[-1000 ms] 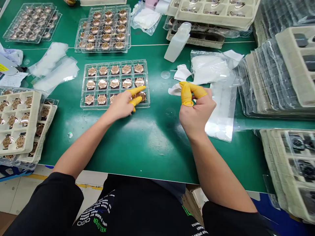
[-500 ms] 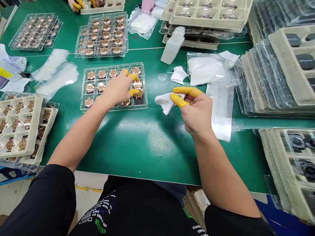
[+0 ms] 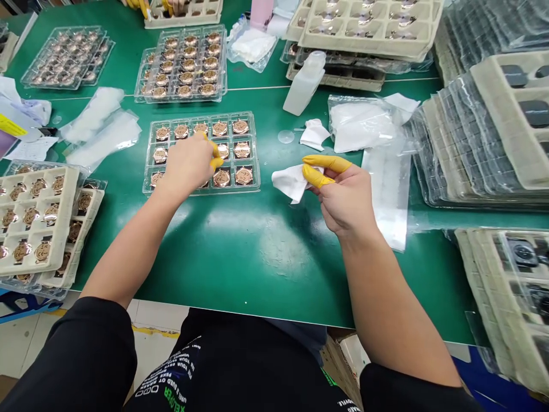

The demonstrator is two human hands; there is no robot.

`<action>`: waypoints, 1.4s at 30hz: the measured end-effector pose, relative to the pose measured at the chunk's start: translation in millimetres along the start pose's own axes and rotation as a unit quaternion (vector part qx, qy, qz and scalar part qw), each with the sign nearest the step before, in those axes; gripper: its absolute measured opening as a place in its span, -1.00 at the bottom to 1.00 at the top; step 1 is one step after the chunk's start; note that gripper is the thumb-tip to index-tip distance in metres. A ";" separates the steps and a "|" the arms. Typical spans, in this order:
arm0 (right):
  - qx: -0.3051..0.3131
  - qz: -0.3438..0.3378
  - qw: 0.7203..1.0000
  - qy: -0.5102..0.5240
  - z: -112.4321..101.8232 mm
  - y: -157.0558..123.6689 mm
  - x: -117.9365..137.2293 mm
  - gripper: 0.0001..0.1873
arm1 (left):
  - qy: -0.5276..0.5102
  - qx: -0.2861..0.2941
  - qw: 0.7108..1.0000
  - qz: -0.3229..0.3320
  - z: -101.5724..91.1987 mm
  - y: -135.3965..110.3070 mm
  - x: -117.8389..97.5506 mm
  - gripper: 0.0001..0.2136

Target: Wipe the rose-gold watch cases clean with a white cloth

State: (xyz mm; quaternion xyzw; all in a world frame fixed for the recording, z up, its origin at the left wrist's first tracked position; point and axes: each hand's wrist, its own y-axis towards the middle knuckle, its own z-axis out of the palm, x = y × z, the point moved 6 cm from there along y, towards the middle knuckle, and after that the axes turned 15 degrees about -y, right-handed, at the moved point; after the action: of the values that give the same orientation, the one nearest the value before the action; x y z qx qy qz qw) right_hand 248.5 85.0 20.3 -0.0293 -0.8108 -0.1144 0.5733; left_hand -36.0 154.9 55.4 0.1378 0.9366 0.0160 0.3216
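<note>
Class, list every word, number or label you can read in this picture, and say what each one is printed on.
"XELOPER": green, upside down, on the black shirt, last letters only; the start runs out of view.
White lines of print on the shirt: too small and upside down to read.
Yellow label at the left edge: blurred.
Rose-gold parts in the clear tray: no readable markings.

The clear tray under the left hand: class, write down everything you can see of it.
The clear tray is a see-through plastic blister tray, rectangular, lying flat on the green table. It has three rows of five square pockets, most holding round copper-coloured parts. The left hand, with yellow finger cots, reaches over its middle pockets; whether the fingers grip a part is hidden.
</note>
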 end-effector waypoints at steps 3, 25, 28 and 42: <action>0.016 0.000 0.999 -0.031 -0.4 0.2 -0.4 -0.76 | 0.042 0.032 0.998 -0.025 7.0 -9.4 10.1 -0.68; -0.009 -0.295 0.933 -0.204 48.3 -64.5 55.2 -0.79 | -0.531 -0.039 0.846 -0.018 67.4 -92.3 -32.5 -0.90; -0.011 -0.367 0.891 -0.265 58.3 -70.1 55.4 -0.74 | -0.423 -0.013 0.906 -0.030 64.5 -98.4 -33.2 -0.97; -0.055 -0.371 0.871 -0.318 58.0 -70.7 58.9 -0.70 | -0.553 -0.023 0.826 -0.102 81.1 -101.6 -27.1 -0.82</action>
State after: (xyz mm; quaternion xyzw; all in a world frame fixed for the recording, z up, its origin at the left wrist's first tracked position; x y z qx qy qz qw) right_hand 162.3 24.1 46.4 0.2075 -0.8929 -0.3477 0.1969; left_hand 8.5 45.2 -4.7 0.0202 0.6096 -0.0738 0.7890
